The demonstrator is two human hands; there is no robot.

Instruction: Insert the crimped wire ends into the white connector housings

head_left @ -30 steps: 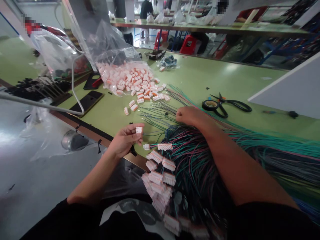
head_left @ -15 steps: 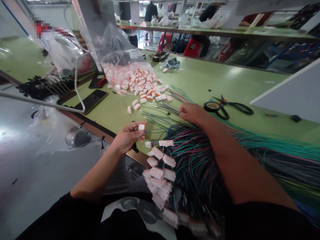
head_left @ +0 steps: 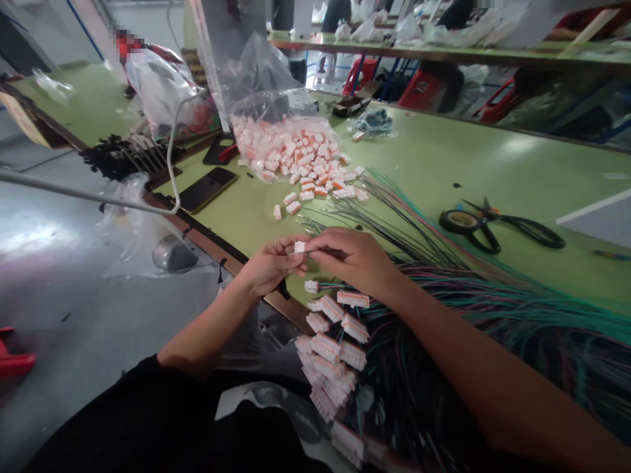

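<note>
Between its fingertips my left hand (head_left: 276, 264) holds a small white connector (head_left: 300, 247) above the table's front edge. My right hand (head_left: 352, 256) is closed in a pinch right beside it, on a thin wire (head_left: 315, 252) at the connector's side. Below my hands hangs a bundle of white and orange connectors (head_left: 328, 348) on wires. Long green, dark and pink wires (head_left: 458, 282) run from there to the right, partly under my right forearm. Loose wire ends (head_left: 340, 209) lie just beyond my hands.
White and orange connectors (head_left: 300, 154) spill from a clear bag behind my hands. A phone (head_left: 208, 190) lies at the left, near a bent metal rod (head_left: 172, 157). Black tape (head_left: 458, 222) and scissors (head_left: 530, 226) lie at the right on the green table (head_left: 473, 154).
My right hand has come from the loose wires to the connector in my left hand and now pinches a wire there. The view has shifted left.
</note>
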